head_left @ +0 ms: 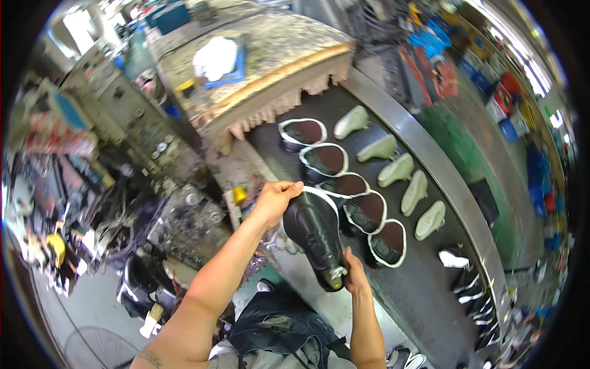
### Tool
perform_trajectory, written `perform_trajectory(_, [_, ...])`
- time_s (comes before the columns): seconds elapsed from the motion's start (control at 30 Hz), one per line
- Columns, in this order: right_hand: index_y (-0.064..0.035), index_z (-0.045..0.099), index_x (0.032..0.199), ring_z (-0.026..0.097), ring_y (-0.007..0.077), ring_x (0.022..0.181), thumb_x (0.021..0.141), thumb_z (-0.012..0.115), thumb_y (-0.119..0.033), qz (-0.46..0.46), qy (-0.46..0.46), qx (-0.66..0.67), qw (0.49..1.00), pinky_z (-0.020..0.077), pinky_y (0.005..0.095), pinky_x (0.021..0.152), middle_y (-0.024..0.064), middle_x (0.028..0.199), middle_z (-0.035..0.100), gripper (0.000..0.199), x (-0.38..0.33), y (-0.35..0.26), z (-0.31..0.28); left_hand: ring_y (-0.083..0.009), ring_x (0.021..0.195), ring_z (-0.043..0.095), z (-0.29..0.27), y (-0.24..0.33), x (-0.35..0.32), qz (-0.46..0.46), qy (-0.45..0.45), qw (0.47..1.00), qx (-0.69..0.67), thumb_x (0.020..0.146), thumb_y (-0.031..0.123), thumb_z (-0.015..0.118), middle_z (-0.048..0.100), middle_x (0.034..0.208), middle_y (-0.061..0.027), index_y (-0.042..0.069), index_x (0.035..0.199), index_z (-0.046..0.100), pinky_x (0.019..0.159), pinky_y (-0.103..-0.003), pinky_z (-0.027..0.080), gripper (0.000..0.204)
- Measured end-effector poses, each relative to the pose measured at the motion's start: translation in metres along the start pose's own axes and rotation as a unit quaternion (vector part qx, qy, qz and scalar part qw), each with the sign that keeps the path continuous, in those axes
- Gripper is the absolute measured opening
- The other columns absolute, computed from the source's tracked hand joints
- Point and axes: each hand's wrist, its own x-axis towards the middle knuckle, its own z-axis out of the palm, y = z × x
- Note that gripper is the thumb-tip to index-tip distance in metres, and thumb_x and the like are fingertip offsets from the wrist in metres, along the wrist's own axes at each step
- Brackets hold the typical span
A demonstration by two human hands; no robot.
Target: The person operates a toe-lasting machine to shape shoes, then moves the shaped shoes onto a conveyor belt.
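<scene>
At the dark conveyor [418, 292], a glossy black shoe [311, 224], white-rimmed around the toe, is held toe-away: toe edge pinched by the left hand [278, 200], heel end gripped by the right hand [356, 273].

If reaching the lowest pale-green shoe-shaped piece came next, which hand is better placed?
Likely the right hand: it holds the black shoe on the side toward the conveyor, nearer that pale-green piece; the left hand grips the toe end.

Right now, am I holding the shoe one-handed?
No: the left hand holds the shoe by the toe, the right hand by the heel.
</scene>
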Motion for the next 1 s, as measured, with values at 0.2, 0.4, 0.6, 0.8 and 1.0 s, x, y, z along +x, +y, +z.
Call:
perform_trajectory(0.2, [-0.0033,0.064,0.085,0.049,0.0042,0.071,0.101,0.054,-0.024,-0.135,-0.158,-0.122,0.971,0.0404,0.0222,0.066,-0.0028,0.083,0.063,0.028,0.045,0.045,0.188,-0.0080,0.065,0.053,-0.126,0.061,-0.109,0.062,0.156,0.976,0.136,0.098,0.028,0.059,0.062,0.075,-0.0016,-0.001,0.085,0.067,0.060,-0.027,0.044,0.032])
perform_trajectory(0.4, [-0.0048,0.065,0.075,0.042,0.0030,0.058,0.098,0.055,-0.019,-0.101,-0.283,-0.236,0.924,0.0320,0.0212,0.054,-0.0062,0.068,0.055,0.029,0.005,0.123,0.353,-0.0111,0.071,0.055,-0.265,0.071,-0.244,0.181,0.262,0.927,-0.197,0.100,0.043,0.050,0.061,0.076,-0.0017,0.006,0.076,0.062,0.068,-0.027,0.045,0.046])
perform_trajectory(0.6, [-0.0010,0.066,0.076,0.053,0.0058,0.062,0.095,0.057,-0.016,-0.019,-0.339,-0.306,0.890,0.0410,0.0225,0.056,-0.0010,0.071,0.062,0.026,-0.068,0.189,0.502,-0.0164,0.092,0.064,-0.355,0.020,-0.360,0.307,0.445,0.757,-0.366,0.102,0.047,0.043,0.068,0.098,-0.0085,0.002,0.108,0.062,0.089,-0.034,0.050,0.050])
perform_trajectory(0.8, [-0.0044,0.061,0.070,0.052,0.0084,0.057,0.093,0.055,-0.012,0.038,-0.295,-0.203,0.933,0.0427,0.0257,0.053,-0.0005,0.068,0.059,0.025,-0.080,0.288,0.567,-0.0152,0.088,0.062,-0.401,-0.055,-0.389,0.313,0.425,0.714,-0.460,0.099,0.030,0.056,0.066,0.097,-0.0055,0.005,0.097,0.060,0.084,-0.033,0.051,0.025])
perform_trajectory(1.0, [-0.0008,0.062,0.072,0.053,0.0097,0.060,0.092,0.050,-0.008,0.037,-0.239,-0.130,0.961,0.0442,0.0263,0.057,0.0027,0.071,0.061,0.025,-0.084,0.323,0.572,-0.0096,0.073,0.060,-0.433,-0.047,-0.399,0.266,0.527,0.718,-0.368,0.094,0.016,0.062,0.066,0.084,-0.0024,0.004,0.089,0.066,0.065,-0.025,0.049,0.014])
